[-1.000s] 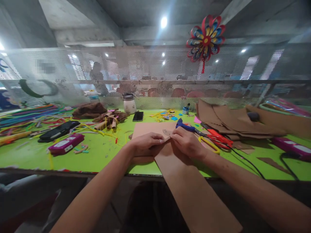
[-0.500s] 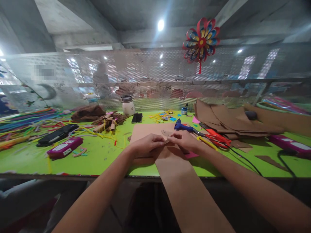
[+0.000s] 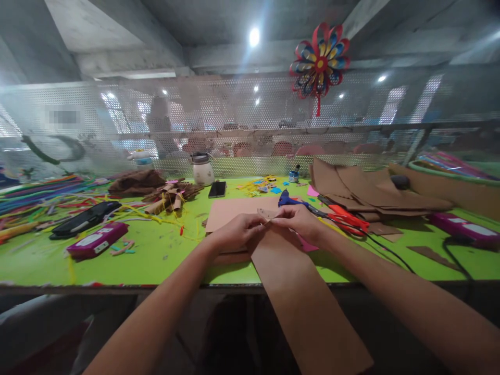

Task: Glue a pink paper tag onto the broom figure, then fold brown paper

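A long strip of brown kraft paper (image 3: pixel 304 291) runs from between my hands over the table's front edge and hangs down toward me. My left hand (image 3: pixel 240 229) pinches its far end from the left. From the right, my right hand (image 3: pixel 295 221) pinches the same end, the fingertips of both hands almost meeting. The small fold or edge between the fingertips is mostly hidden. Beneath and behind my hands lie flat brown sheets (image 3: pixel 226 211) on the green table. Just beyond my right hand are a blue glue gun (image 3: pixel 287 199) and red-handled scissors (image 3: pixel 347 219).
Brown paper sheets (image 3: pixel 375 192) are stacked at the back right. A phone (image 3: pixel 217 189), a white jar (image 3: pixel 202 169) and crumpled brown scraps (image 3: pixel 172 195) lie behind. On the left are a purple box (image 3: pixel 97 240), a black case (image 3: pixel 86 219) and coloured pipe cleaners (image 3: pixel 42 190). A black cord crosses at right.
The view has shifted slightly. The strip's near end has come into view at the bottom, and my fingers have moved a little at its far end. Both hands keep their pinch.
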The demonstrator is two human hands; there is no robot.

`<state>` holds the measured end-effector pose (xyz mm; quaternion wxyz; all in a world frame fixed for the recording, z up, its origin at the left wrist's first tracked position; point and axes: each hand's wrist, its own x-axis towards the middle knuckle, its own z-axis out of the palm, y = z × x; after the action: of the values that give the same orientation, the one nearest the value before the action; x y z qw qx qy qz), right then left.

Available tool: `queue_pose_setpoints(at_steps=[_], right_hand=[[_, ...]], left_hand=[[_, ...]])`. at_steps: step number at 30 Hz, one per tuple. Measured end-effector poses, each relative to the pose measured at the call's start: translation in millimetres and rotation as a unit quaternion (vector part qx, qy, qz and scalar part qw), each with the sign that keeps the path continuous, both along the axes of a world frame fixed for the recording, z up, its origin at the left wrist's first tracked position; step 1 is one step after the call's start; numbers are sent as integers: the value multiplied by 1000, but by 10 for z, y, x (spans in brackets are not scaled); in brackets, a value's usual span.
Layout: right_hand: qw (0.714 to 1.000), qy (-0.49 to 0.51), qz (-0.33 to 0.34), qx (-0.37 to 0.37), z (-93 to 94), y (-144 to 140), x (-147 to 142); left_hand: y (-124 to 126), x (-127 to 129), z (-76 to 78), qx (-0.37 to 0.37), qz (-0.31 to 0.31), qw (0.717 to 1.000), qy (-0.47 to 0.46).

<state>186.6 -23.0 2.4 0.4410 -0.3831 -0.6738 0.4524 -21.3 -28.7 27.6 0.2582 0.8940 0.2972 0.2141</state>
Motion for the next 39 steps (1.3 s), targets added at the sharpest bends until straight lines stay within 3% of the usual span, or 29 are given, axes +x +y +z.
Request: queue_pose_setpoints(at_steps=[6,10,17,25,29,34,39], right_hand=[[997,-43,39,43,0,7,-19],[996,-33,4,79,-30,29,-32],[999,22,-23,-10,33,57,18],[998,-9,40,-42,-9,152,110],[996,25,43,-80,-14,174,128],[982,77,90,-145,25,153,179],[974,125,129,-140,81,166,261]], left_hand=[[22,11,-64,26,9,1000,0],[13,41,-70,44,44,998,6],[-12,-12,-22,-34,68,997,18],[-31,-55,54,-2,88,996,18],[17,-108,38,-51,104,993,35],[55,-148,22,-109,61,992,8],[30,-164,86,-140,39,989,-30]])
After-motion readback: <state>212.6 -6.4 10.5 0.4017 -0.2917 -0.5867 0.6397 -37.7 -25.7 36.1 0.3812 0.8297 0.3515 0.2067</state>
